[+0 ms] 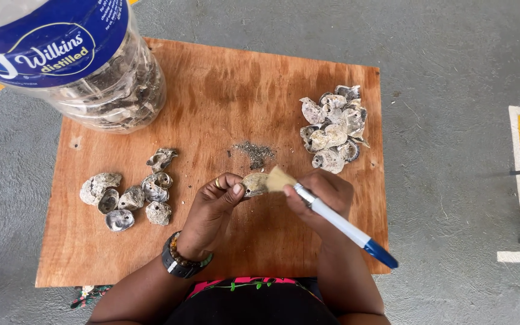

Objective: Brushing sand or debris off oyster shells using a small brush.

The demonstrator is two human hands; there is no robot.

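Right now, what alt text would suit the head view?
Seen from above, a left hand holds a shell while the right hand brushes it with a blue-handled paintbrush over a plywood board. Shell piles lie left and right, beside a clear plastic jug of shells.

Square brown plywood board lies on grey concrete floor. On it: clear plastic shell-filled jug far left corner, loose grey shell cluster left, heaped pale shell pile right, grit patch between them.
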